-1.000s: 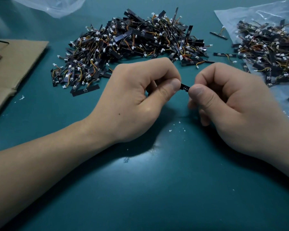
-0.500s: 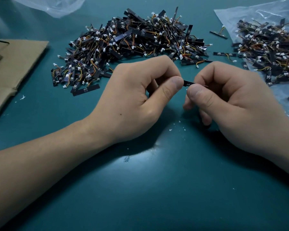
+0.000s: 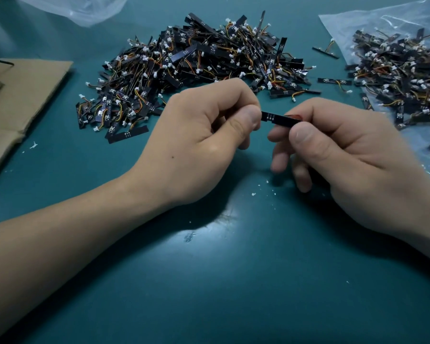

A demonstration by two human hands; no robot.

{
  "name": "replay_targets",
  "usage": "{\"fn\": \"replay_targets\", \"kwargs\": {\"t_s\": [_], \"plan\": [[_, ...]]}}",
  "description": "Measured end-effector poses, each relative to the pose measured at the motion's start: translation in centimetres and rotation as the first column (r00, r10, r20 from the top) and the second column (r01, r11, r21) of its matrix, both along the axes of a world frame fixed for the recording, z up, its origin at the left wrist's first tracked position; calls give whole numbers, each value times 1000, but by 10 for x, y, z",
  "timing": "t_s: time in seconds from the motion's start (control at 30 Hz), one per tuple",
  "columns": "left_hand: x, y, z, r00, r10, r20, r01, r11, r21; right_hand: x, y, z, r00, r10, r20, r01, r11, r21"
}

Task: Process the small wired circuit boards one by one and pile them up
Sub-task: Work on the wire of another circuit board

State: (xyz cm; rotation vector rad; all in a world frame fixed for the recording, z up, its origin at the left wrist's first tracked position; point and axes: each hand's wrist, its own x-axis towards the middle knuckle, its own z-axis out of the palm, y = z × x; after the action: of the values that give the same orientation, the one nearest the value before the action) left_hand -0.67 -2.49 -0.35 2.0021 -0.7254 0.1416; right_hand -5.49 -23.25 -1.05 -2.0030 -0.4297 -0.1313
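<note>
Pinching one small circuit board [image 3: 276,118] from either end, the left hand [image 3: 196,145] and right hand [image 3: 345,165] hid its tips in curled fingers above the teal surface [image 3: 233,281]. Behind sprawled the big pile [image 3: 196,68]; another heap [image 3: 402,78], on a plastic bag [image 3: 345,28], ran off the right edge.

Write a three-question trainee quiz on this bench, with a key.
1. True or false: the left hand and the right hand pinch the same black board.
2. What lies under the right-hand pile?
3. The cardboard lies on which side of the central pile? A left, B right, C nearer the person.
Key: 1 true; 2 a clear plastic bag; 3 A.
</note>
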Motion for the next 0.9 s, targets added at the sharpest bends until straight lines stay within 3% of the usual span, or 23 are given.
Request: {"fn": "replay_targets", "kwargs": {"t_s": [0.1,0.2,0.37,0.57,0.67,0.9], "plan": [[2,1,0,1000,-1,-28,0,1000,-16,0,0,-1,1000,-10,-16,10,999,38],[-1,0,0,999,1,41,-2,1000,29,1,0,0,996,-88,8,88,995,46],[-3,-2,-3,970,-3,244,-66,960,273,0,2,3,965,-184,186,216,961,-170],[-5,-2,-3,962,14,272,-80,970,231,-1,5,6,973,-134,186,168,969,-182],[-5,-2,-2,971,47,235,-80,988,133,0,4,4,969,-193,153,216,965,-148],[-6,-3,0,979,28,202,-50,993,105,2,2,3,969,-216,119,235,955,-182]]}}
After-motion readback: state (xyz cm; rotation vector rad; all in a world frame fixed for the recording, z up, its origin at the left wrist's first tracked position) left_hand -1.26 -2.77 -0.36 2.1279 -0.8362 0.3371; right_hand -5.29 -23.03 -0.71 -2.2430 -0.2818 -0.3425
